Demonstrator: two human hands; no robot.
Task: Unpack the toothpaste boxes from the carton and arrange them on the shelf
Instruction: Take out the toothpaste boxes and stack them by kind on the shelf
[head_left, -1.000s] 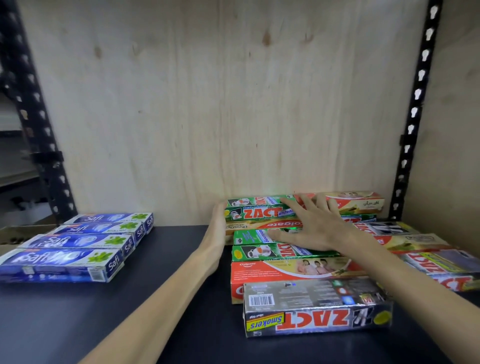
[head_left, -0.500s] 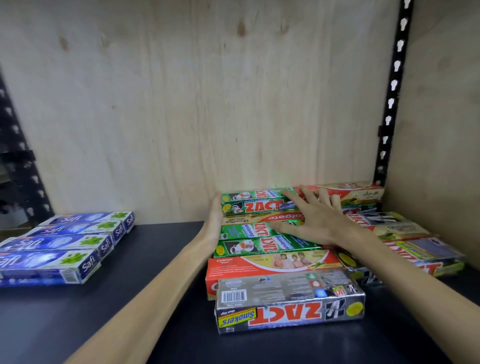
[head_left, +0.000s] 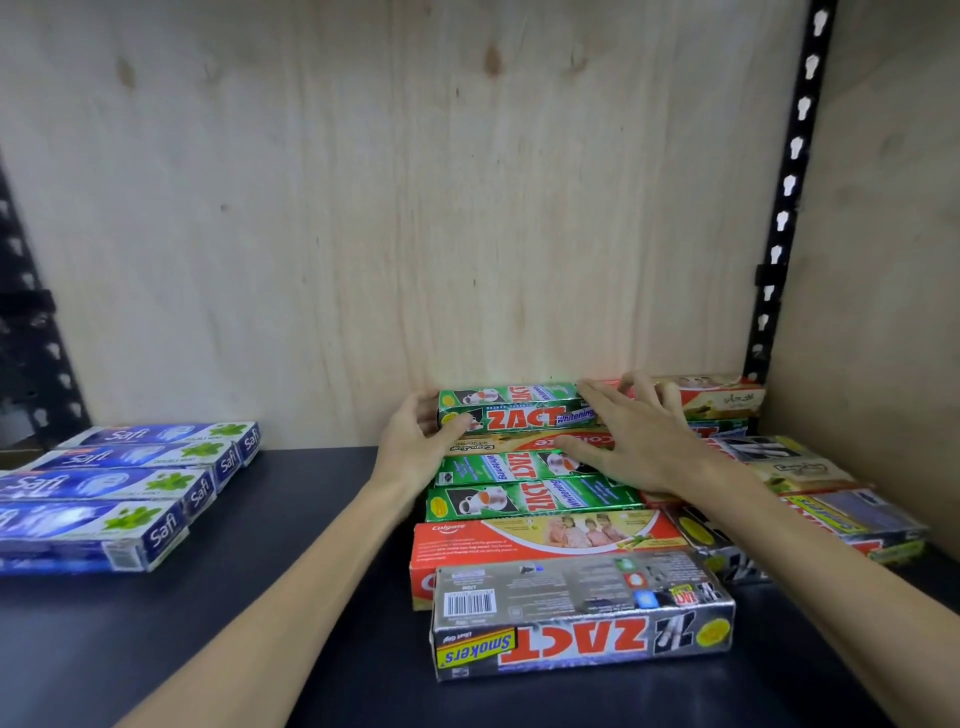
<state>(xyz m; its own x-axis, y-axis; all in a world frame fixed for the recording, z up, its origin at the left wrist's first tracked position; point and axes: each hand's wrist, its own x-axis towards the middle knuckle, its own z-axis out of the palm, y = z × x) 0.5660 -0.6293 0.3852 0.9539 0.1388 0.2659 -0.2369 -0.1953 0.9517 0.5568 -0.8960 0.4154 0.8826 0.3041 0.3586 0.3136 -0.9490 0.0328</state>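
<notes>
Dark shelf (head_left: 291, 623) at the front holds a silver Zact box (head_left: 582, 618); behind it lie a red Colgate box (head_left: 545, 540) and green Zact boxes (head_left: 535, 499); blue Safi boxes (head_left: 119, 488) sit well apart; the left hand (head_left: 415, 447) grips the end of the top green box (head_left: 514, 413); the right hand (head_left: 634, 441) rests flat, fingers straight, against the wooden back wall (head_left: 363, 208).

Two bare forearms, uncovered from the near edge up to the wrists. No sleeves, gloves, rings, watch or bands. Left hand (head_left: 415, 441) and right hand (head_left: 639, 441) slender, with short, plain nails.
</notes>
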